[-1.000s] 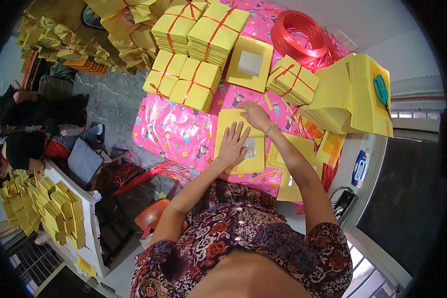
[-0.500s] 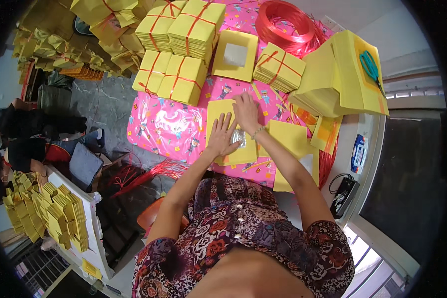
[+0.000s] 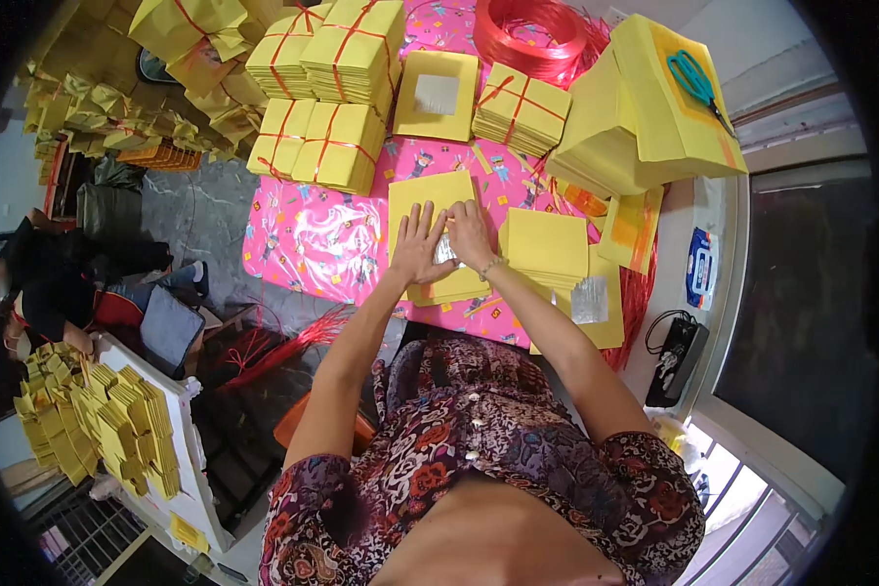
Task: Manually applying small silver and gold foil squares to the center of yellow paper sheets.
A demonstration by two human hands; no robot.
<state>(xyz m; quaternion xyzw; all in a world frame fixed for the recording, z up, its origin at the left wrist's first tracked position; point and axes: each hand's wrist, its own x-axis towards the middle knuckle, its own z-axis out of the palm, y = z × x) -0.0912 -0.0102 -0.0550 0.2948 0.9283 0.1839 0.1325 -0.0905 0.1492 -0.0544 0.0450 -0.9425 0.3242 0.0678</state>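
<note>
One flat left hand (image 3: 419, 246), fingers apart | right hand (image 3: 470, 234), fingers bunched, grip unclear, slides down yellow rectangular paper (image 3: 434, 189) toward shiny silver patch (image 3: 443, 248) | work likely mid-sheet

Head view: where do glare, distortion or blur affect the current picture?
Head view: white glare covers part of the glossy pink patterned tablecloth; the bright barred window at lower right looks washed out; straight edges bow near the rim and the corners are black; both bare hands look free of obvious blur.
</note>
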